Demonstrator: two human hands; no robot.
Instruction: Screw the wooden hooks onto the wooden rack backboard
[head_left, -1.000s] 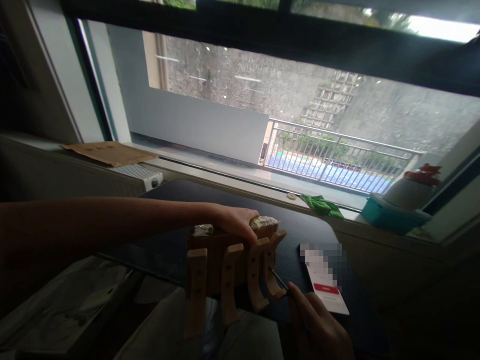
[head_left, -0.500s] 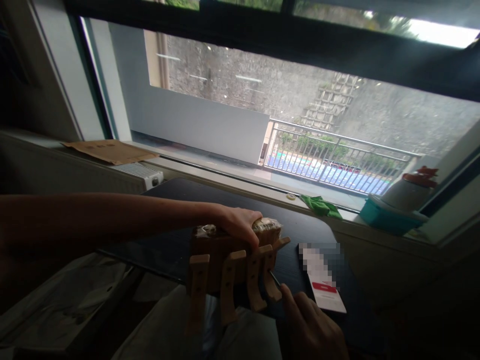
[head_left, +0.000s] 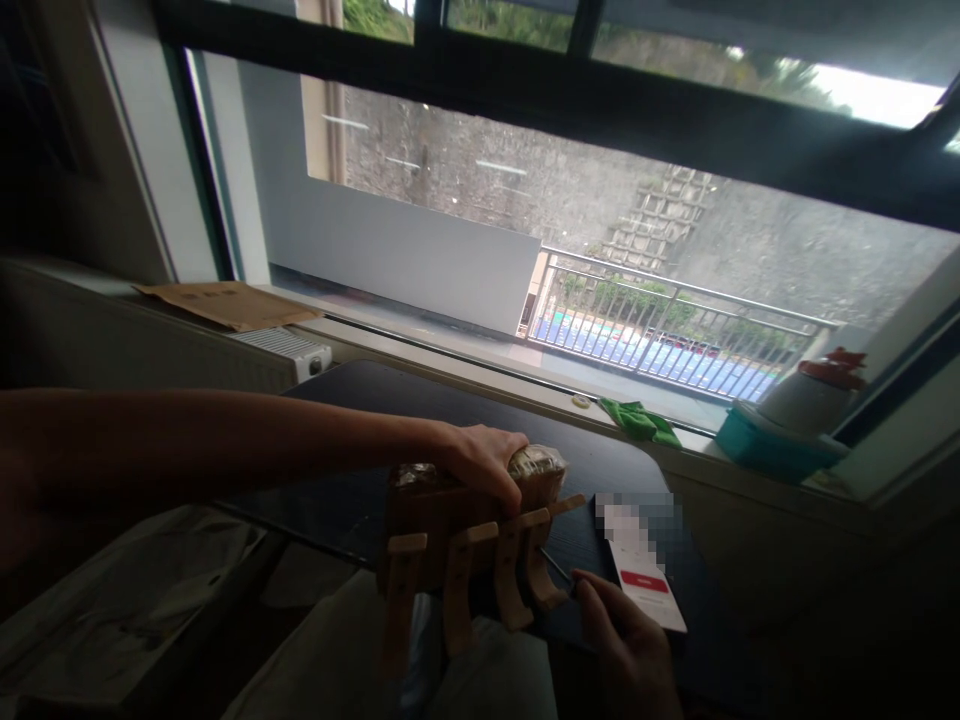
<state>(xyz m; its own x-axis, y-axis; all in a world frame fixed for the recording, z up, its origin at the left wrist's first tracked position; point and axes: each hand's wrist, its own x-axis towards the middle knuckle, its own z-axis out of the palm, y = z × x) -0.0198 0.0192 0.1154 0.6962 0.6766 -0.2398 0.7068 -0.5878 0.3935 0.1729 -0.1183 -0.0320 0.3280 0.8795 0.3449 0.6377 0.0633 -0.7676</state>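
Note:
A brown wooden board (head_left: 442, 510) with several curved wooden hooks (head_left: 514, 585) along its near side is tilted up at the table's front edge. Clear plastic (head_left: 540, 460) shows along its top. My left hand (head_left: 484, 460) is closed over the top of the board, thumb on the near face. Below and right of it, my right hand (head_left: 626, 635) pinches the dark end of a thin screwdriver (head_left: 556, 564). Its metal shaft points up and left to the rightmost upright hook. The tip and most of the handle are hidden.
A phone (head_left: 649, 590) lies on the dark table (head_left: 360, 395) to the right. On the windowsill are a green cloth (head_left: 637, 420), a tape roll (head_left: 581, 401) and a teal box (head_left: 772, 440) under a grey bottle (head_left: 806, 395). A brown envelope (head_left: 232, 303) rests at left.
My right hand has loosened from a wrapped grip to a fingertip pinch at the screwdriver's end and shifted slightly. My left hand keeps its hold; the view has tilted up a little.

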